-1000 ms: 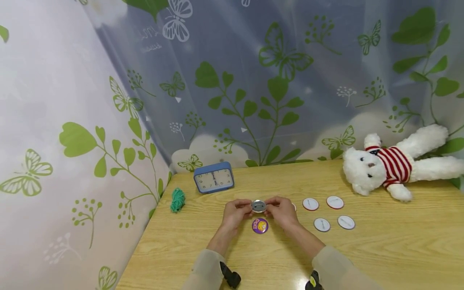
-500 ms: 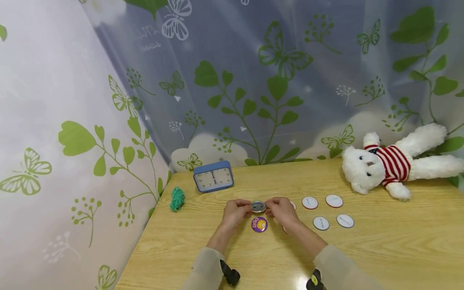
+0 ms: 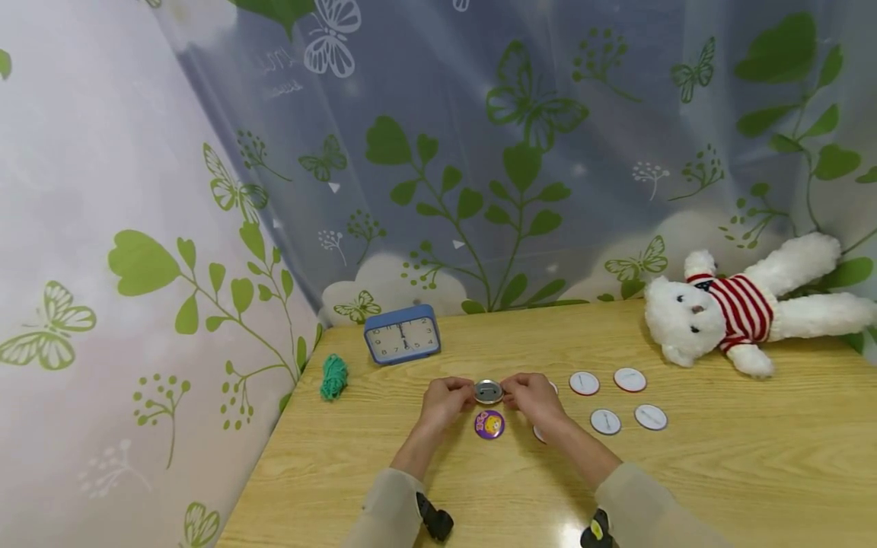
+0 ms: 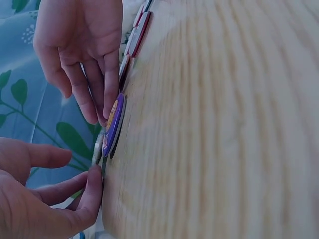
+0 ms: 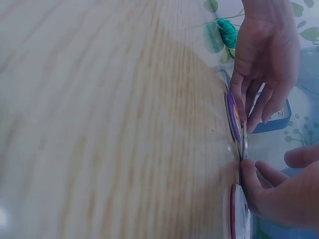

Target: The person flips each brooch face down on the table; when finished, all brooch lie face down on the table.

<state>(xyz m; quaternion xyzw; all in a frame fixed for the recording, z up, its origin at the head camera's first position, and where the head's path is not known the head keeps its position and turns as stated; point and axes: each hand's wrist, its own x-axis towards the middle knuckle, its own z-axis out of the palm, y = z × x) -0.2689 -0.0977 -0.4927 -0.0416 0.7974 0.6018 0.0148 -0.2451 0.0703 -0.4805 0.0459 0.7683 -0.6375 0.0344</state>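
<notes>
A round silver-backed pin badge lies on the table with its pin side up. My left hand touches its left edge with the fingertips, and my right hand touches the opposite edge. Both wrist views show one digit of each hand lifted away from the badge, while other fingertips meet its rim. Just on the near side lies a purple badge with a yellow cartoon figure, face up; its rim shows close beside the silver one in the left wrist view.
To the right lie several white-backed badges, two partly hidden by my right hand. A blue clock and a green yarn bundle stand back left. A white teddy bear lies at the right rear, before a patterned curtain.
The pin on the silver badge's back has turned slightly in angle. Both hands stay at its edges with hardly any shift, and the other things stay put.
</notes>
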